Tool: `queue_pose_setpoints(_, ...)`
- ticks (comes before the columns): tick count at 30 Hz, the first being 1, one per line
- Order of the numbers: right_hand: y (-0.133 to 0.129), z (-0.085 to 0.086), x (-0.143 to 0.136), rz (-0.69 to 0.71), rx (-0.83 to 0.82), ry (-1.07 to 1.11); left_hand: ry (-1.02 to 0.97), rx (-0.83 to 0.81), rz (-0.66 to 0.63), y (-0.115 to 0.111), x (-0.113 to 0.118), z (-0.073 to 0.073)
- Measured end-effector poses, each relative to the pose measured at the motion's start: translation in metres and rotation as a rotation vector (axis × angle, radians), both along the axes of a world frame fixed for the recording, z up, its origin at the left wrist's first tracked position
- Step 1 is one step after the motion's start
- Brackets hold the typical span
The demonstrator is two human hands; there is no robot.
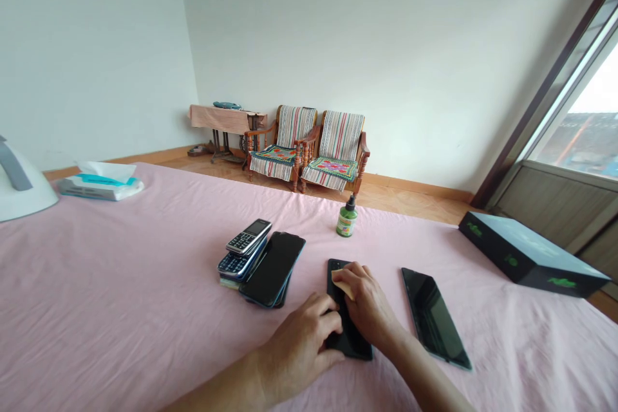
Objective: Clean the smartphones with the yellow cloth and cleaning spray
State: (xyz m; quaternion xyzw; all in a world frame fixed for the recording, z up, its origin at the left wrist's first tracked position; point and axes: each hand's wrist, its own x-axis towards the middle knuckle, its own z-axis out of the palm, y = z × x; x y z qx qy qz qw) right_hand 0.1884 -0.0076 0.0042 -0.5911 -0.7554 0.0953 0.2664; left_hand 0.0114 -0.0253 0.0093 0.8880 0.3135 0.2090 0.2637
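Note:
A black smartphone (pixel 355 342) lies on the pink cloth in front of me. My left hand (pixel 309 335) grips its left edge with bent fingers. Pressed on the phone's upper part is a small pale yellow cloth (pixel 342 284), with the fingers of my right hand (pixel 362 299) closed over it; most of the cloth is hidden. To the right rests a second dark phone (pixel 434 318), its glossy face up. Left of my hands, a black smartphone (pixel 275 267) tops one stack, and beside it a silver keypad phone (pixel 248 236) lies on a blue keypad phone (pixel 241 264).
A green spray bottle (pixel 346 219) stands beyond my hands. The black box (pixel 531 257) sits at the right edge of the pink-covered table (pixel 120 309). A tissue pack (pixel 101 188) and a white kettle-like object (pixel 24 187) are at left. Two wooden chairs (pixel 333 141) stand by the wall.

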Motion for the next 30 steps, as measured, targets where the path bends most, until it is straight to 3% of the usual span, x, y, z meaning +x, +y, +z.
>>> queue_pose_setpoints(9,0.001,0.003,-0.01,-0.048,0.012,-0.046,0.022,-0.007,0.001,0.0,0.002,0.004)
queue_pose_setpoints(15,0.0,0.005,-0.002,-0.096,-0.007,-0.049,0.008,-0.02,-0.002,-0.001,0.002,0.006)
queue_pose_setpoints(21,-0.001,0.002,-0.007,-0.063,0.033,-0.031,0.025,-0.028,0.007,-0.001,0.003,0.007)
queue_pose_setpoints(30,0.007,-0.007,0.011,-0.101,0.057,0.02,-0.013,-0.011,0.002,0.0,0.002,0.0)
